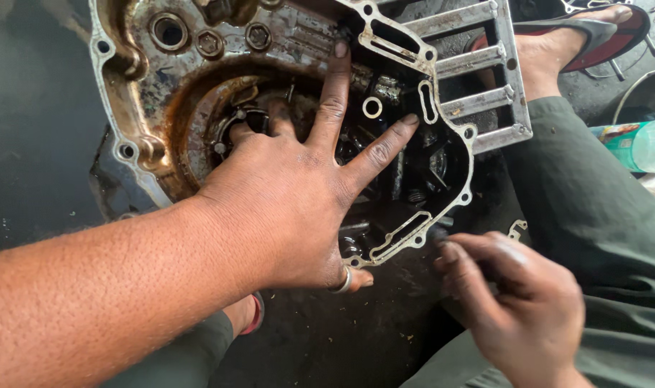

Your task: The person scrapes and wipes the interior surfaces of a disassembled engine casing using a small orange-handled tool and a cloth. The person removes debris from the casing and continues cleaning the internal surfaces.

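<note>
An oily, open engine case (155, 79) lies on the dark floor, showing its inner cavity, bolts and pale gasket rim. My left hand (299, 187) lies flat on it with fingers spread, fingertips reaching into the cavity and onto the rim. A ring sits on its thumb. My right hand (514, 302) hovers by the case's lower right edge, blurred, fingers curled together; whether it holds a small part I cannot tell.
A finned metal part (478, 65) joins the case at the upper right. A foot in a red-and-grey sandal (579, 32) rests beyond it. A green trouser leg (593, 201) fills the right side. A plastic bottle (640, 144) lies at the far right.
</note>
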